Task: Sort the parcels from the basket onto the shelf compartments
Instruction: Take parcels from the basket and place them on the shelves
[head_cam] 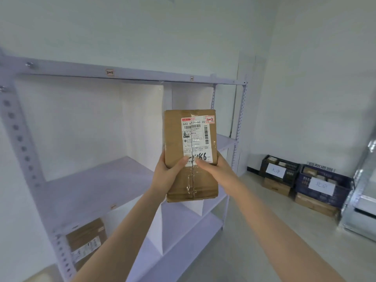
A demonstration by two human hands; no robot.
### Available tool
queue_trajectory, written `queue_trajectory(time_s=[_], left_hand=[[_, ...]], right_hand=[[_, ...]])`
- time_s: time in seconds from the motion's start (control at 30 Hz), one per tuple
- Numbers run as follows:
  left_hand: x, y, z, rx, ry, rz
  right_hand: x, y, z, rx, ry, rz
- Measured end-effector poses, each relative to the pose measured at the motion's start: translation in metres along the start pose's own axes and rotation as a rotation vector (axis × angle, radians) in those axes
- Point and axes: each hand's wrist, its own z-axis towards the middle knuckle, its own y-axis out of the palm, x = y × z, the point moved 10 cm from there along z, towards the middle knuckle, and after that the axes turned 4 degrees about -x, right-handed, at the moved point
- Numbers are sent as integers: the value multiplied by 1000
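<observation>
- Brown cardboard parcel held upright in mid-air in front of the shelf, label facing the camera.
- Left hand grips its lower left edge, thumb on the front face.
- Right hand grips the lower right edge, thumb across the label's bottom.
- Second parcel sits in a lower left compartment.
- Labelled crates on the floor at right.

A flat brown cardboard parcel with a white shipping label and a red tag marked "1-2" stands upright in mid-air before the white metal shelf. A second brown parcel, apparently labelled too, sits in a lower-left compartment.
</observation>
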Motion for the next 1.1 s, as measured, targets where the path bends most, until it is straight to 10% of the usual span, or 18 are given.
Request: queue_trajectory(time_s=[0.43,1.1], left_hand=[[-54,7,142,76,-11,106],[-143,-36,205,623,-101,285]], right_hand=[[63,-45,157,-87,34,7],[166,-1,319,-603,27,32]])
